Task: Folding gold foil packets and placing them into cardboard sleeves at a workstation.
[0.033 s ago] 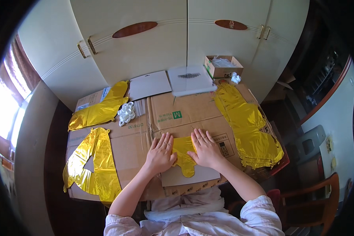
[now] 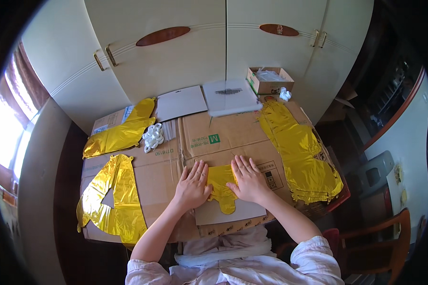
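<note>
A folded gold foil balloon [image 2: 222, 183] lies on a pale card [image 2: 233, 213] at the near middle of the cardboard-covered table. Flat on its left edge rests my left hand [image 2: 193, 185], fingers stretched out and pointing away from me. My right hand [image 2: 249, 180] presses on the right edge in the same way, with the thumb reaching over the foil. A rounded tab of foil hangs toward me over the card. Parts of the balloon and card are hidden under both palms.
Flat gold foil balloons lie at the near left [image 2: 128, 204], far left [image 2: 123, 133] and in a stack at the right [image 2: 302, 152]. White ribbon rolls [image 2: 153, 137] sit by thin clear straws [image 2: 169, 129]. Behind are a white card [image 2: 181, 103], plastic bags [image 2: 230, 97] and an open box [image 2: 270, 88].
</note>
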Tool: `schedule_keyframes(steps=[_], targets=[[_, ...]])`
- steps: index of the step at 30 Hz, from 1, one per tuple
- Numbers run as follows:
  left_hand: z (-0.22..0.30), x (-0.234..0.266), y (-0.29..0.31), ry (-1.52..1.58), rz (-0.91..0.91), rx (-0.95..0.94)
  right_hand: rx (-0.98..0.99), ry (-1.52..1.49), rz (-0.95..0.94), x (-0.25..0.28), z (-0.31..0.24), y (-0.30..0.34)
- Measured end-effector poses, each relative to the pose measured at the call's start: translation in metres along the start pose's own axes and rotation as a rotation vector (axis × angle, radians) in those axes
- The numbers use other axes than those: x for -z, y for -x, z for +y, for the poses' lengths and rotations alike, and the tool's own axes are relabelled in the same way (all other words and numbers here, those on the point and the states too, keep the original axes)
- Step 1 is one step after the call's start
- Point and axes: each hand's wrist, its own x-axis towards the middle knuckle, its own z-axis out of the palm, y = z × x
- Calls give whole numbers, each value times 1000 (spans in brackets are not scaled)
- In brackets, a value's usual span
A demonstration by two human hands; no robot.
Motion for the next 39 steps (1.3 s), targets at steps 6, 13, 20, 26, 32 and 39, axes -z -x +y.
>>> schedule_keyframes(steps=[6,13,20,26,32,39], targets=[[-2,8,14,-65,-10,-2,34,-12,-38,4,4,1],[20,37,15,-88,-21,-163,141,-2,-81,10,6,8],[18,9,-46,237,-50,-557,85,22,-49,11,3,8],[18,2,-49,83,-62,-590,9,6,22,8,9,17],[18,1,-48,45,-71,-597,176,-132,50,45,1,83],[18,1,-48,-11,-92,-619,139,62,22,28,-26,139]])
